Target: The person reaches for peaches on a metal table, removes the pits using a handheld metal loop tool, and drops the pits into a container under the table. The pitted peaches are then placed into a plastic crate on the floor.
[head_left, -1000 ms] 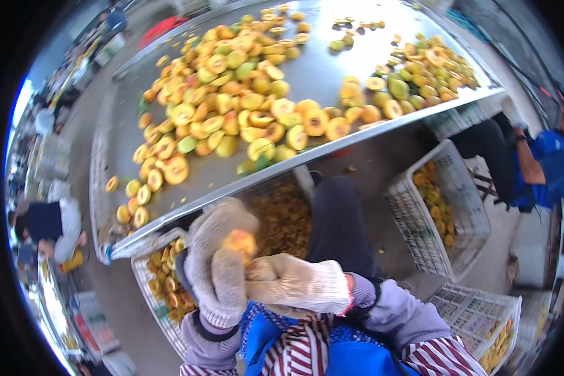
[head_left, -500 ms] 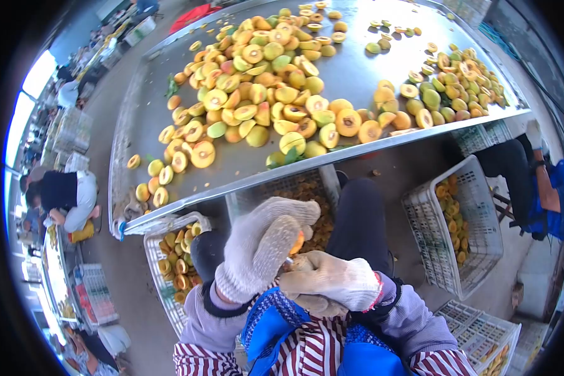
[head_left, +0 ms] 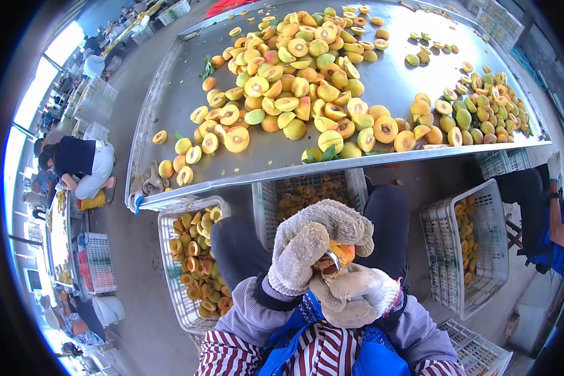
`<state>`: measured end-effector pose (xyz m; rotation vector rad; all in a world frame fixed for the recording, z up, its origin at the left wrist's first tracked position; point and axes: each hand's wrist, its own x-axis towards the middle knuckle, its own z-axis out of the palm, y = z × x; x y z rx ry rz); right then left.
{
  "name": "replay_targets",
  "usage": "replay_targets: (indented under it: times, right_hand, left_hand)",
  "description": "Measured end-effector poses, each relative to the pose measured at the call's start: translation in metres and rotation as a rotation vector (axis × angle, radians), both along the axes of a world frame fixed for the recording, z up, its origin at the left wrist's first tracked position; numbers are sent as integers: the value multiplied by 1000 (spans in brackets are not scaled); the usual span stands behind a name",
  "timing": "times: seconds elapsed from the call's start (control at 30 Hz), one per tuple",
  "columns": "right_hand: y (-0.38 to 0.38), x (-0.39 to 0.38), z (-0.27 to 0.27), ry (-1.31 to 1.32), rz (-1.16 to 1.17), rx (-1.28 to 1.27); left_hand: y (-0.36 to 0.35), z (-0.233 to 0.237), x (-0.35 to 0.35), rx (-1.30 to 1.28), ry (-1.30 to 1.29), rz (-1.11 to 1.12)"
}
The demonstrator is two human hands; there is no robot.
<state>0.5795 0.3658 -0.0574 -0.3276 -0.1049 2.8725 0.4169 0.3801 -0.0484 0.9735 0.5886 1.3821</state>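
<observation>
Both my hands wear knitted work gloves and meet above my lap. My left hand curls over an orange-yellow peach half, its fingers wrapped round the far side. My right hand is closed just below, against the fruit. Between the hands shows a small curved metal pitting tool touching the peach; its handle is hidden, apparently in my right hand. Ahead, a heap of halved peaches lies on the metal table.
Under the table edge stand a white crate of peach halves on the left, another crate between my knees, and a third crate on the right. A co-worker sits at the right. A loose glove lies on the table's left corner.
The view has shifted, so the scene sits further right and higher. My left hand has turned over the peach half, and more of the fruit and the metal tool now shows.
</observation>
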Motion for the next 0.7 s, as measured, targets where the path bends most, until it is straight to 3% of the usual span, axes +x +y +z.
replay_targets:
  times: [0.07,0.1,0.13,0.17,0.23,0.27,0.3,0.33,0.4,0.43,0.47,0.53,0.6,0.67,0.7]
  right_hand:
    - [0,-2,-2,44,23,7]
    - [-2,-5,-5,44,29,7]
    - [-4,-8,-9,-73,153,269]
    - [-5,-11,-9,-188,281,530]
    - [13,-6,5,-191,299,460]
    - [19,-3,10,-195,313,375]
    - [17,-3,-2,-197,189,365]
    - [17,-1,-2,-393,75,364]
    - [25,0,5,-553,27,364]
    - [27,-2,1,-624,27,441]
    - [27,-7,0,-617,35,443]
    - [34,-22,-2,-764,43,577]
    - [41,-39,-9,-783,107,626]
    - [42,-60,6,-843,139,700]
    - [39,-59,-12,-777,167,728]
  left_hand:
    - [-1,-14,3,-36,-209,-30]
    - [-5,-23,8,-200,-333,-2]
    - [4,-13,10,-419,-793,-214]
    - [5,-17,12,-473,-583,-96]
    - [3,-16,2,-529,-175,102]
    - [-2,-24,-16,-311,3,149]
    - [4,-36,-26,-134,135,400]
    - [-5,-24,-55,-265,258,430]
    - [-16,-51,-119,-288,346,754]
    - [-20,-51,-156,-178,1064,862]
    - [-26,-40,-173,-185,1687,820]
    - [-37,-36,-170,-257,1876,938]
    - [-29,-23,-148,111,1437,853]
    - [-14,7,-108,236,1184,450]
    - [-6,2,-92,369,1281,419]
